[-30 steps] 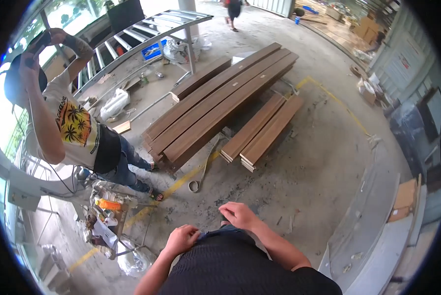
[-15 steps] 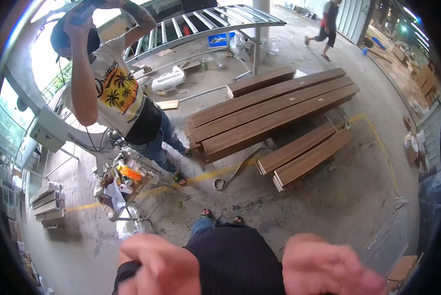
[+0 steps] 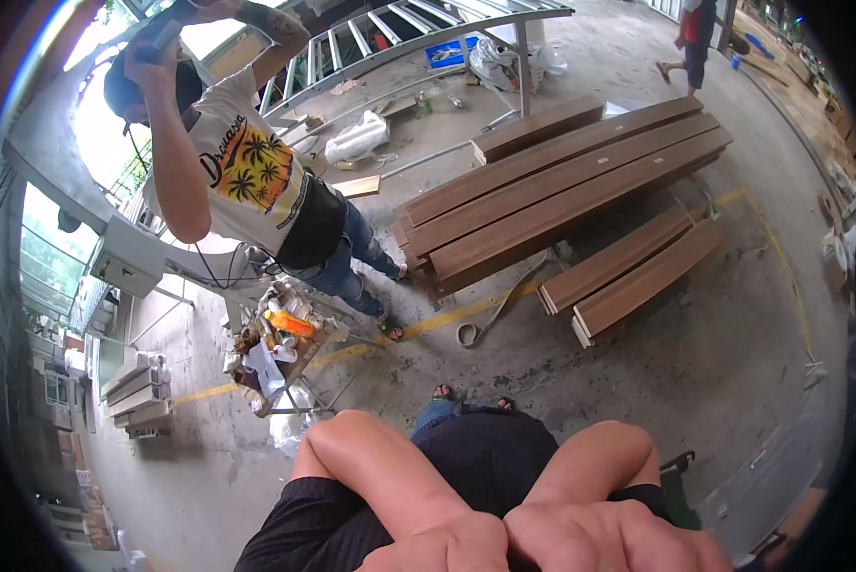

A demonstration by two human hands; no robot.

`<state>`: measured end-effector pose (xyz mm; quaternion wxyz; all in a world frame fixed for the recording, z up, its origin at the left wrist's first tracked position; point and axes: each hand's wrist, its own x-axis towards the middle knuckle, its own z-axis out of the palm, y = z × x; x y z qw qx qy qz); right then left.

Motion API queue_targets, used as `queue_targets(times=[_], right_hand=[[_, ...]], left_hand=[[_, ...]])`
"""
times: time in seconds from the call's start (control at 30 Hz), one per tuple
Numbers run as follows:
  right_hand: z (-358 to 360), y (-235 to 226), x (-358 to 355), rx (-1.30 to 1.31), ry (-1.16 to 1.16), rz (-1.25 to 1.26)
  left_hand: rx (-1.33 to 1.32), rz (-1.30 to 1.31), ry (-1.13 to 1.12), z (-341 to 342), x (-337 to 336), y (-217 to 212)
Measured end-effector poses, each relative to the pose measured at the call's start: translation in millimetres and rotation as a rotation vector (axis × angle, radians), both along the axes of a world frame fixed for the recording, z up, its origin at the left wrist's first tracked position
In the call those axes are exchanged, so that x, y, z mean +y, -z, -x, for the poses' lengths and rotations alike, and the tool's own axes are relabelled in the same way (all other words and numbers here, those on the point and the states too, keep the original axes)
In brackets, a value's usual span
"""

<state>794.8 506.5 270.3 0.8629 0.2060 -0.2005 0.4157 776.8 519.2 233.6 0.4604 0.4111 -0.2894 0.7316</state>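
Observation:
Close to the lower edge, my left hand (image 3: 442,545) and my right hand (image 3: 609,540) are side by side in front of my dark shirt, their inner edges nearly touching. Both elbows are bent outward. The backs of the hands and some knuckles show, while most of the fingers are cut off by the frame. Nothing held is visible. Long brown boards (image 3: 561,195) lie stacked beyond me, well out of reach of both hands. Two shorter brown boards (image 3: 628,272) lie nearer, on the right.
At left stands a co-worker (image 3: 247,172) with both arms raised to the head. A cluttered small stand (image 3: 299,357) carries an orange bottle (image 3: 289,324). A strap (image 3: 490,324) lies on the floor. Behind is a metal roller rack (image 3: 390,48). Another person (image 3: 697,43) walks at far right.
My hands have come inward and together from being apart. The view has shifted, so the boards and co-worker appear farther right. The walking person has moved on.

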Motion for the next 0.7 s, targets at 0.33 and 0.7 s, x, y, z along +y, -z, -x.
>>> queue_targets(times=[0.33, 0.7], right_hand=[[-65.5, 160.2, 79.6, -1.094, 0.177, 0.593], [-112.0, 353.6, -15.6, -1.993, -0.482, 1.193]], left_hand=[[0.913, 0.305, -0.446, 59.3, 84.9, 110.1], [2.387, 0.449, -0.444, 176.2, 31.7, 261.3]])
